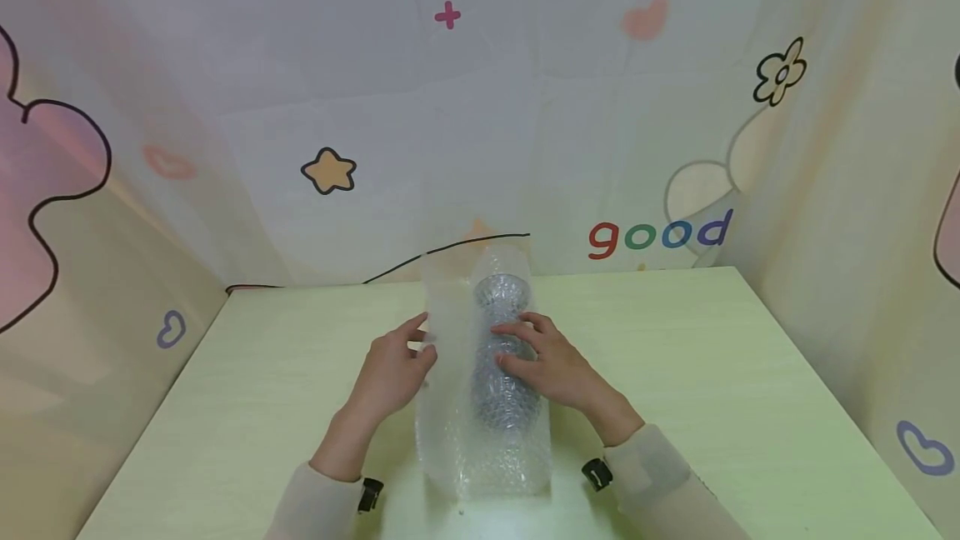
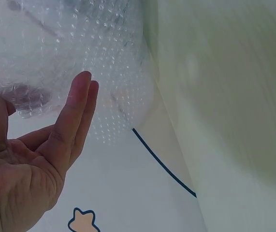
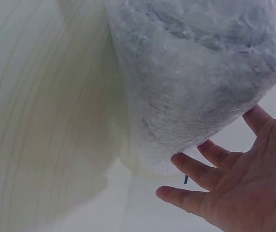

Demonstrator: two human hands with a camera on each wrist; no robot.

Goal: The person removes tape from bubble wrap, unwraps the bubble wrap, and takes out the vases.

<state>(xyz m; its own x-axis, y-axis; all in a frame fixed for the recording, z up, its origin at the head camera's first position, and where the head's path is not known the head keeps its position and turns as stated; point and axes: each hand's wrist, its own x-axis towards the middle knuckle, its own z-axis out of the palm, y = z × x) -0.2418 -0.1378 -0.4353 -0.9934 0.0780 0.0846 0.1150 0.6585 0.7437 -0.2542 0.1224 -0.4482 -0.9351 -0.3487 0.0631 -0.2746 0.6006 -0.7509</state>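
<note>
A long grey-blue object (image 1: 508, 394), narrowed at the middle, lies inside layers of clear bubble wrap (image 1: 442, 440); its kind cannot be told through the wrap. My left hand (image 1: 393, 369) is at the left edge of the sheet and pinches it. In the left wrist view the thumb shows through the bubble wrap (image 2: 113, 63), while the other fingers extend straight on the near side. My right hand (image 1: 558, 365) rests over the right side of the wrapped object. In the right wrist view its fingers (image 3: 196, 171) are spread and fairly straight along the wrapped surface (image 3: 186, 96).
Beneath everything is a pale wood-grain table (image 1: 262, 390). A printed curtain (image 1: 480, 107) with a star and the word "good" hangs behind the table and along its sides. Small black wrist devices (image 1: 597, 474) sit at both sleeves.
</note>
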